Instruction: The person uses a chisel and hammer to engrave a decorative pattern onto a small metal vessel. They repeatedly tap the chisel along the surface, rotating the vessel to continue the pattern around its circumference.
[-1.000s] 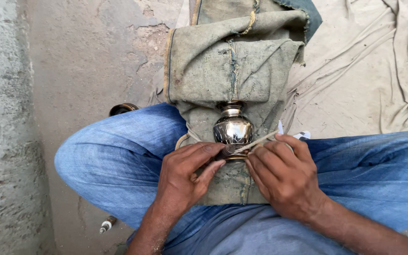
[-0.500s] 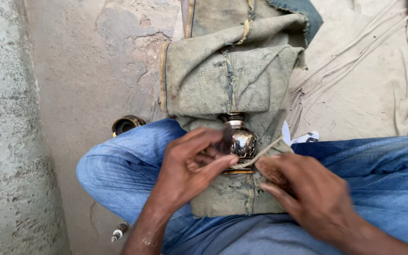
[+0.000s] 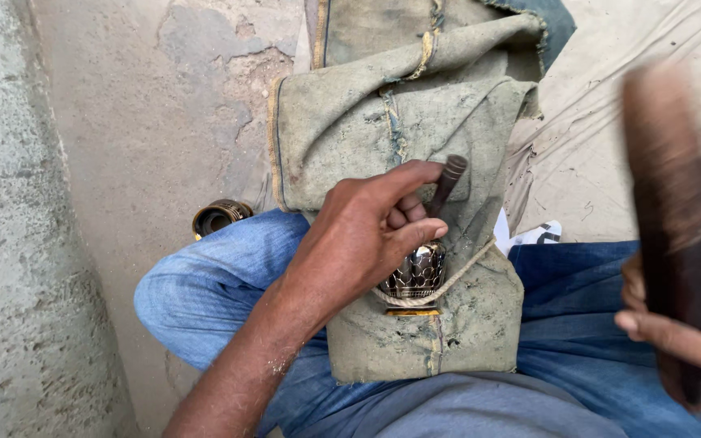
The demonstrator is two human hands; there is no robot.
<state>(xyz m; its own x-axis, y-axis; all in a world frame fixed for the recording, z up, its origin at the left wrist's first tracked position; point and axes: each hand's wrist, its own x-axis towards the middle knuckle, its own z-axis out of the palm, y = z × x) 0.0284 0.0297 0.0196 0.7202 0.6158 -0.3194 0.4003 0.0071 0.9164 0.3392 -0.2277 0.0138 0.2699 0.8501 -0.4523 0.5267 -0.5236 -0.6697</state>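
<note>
On my lap, across my blue jeans (image 3: 204,300), lies a folded pad of worn olive cloth (image 3: 415,122), and a small patterned metal pot (image 3: 417,272) sits on it, bound to the pad by a loop of cord (image 3: 464,274). My left hand (image 3: 359,235) is over the pot, thumb and fingers pinched together on a short dark punch (image 3: 446,182) that stands tilted, its upper end pointing away from me and its lower end hidden behind my fingers. My right hand (image 3: 683,332), at the right edge of the view, is clamped on the handle of a dark wooden mallet (image 3: 663,195), blurred, raised well apart from the punch. To the left of my knee, a brass ring (image 3: 219,217) lies on the concrete floor (image 3: 123,146). A pale sheet (image 3: 610,162) covers the floor on the far right.
</note>
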